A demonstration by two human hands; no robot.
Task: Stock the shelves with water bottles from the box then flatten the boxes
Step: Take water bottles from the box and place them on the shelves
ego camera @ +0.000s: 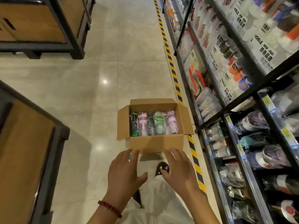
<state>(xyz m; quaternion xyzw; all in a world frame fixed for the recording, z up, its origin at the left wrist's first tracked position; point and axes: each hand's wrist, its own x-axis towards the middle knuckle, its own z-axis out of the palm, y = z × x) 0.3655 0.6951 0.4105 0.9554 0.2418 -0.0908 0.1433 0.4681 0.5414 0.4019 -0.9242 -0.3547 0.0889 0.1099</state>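
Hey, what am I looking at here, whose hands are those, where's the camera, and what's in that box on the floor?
There is one picture, taken by a wide-angle camera worn on a person's head, looking forward and down a shop aisle. The left hand, with a bead bracelet on its wrist, and the right hand are the wearer's own. Both are open, hold nothing, and reach toward an open cardboard box on the tiled floor. Inside lie wrapped water bottles, green, pink and dark. Shelves on the right hold more wrapped goods.

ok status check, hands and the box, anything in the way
Left hand and right hand open, empty, short of the cardboard box. Flaps open, wrapped water bottles lying inside. Nothing between hands and box.
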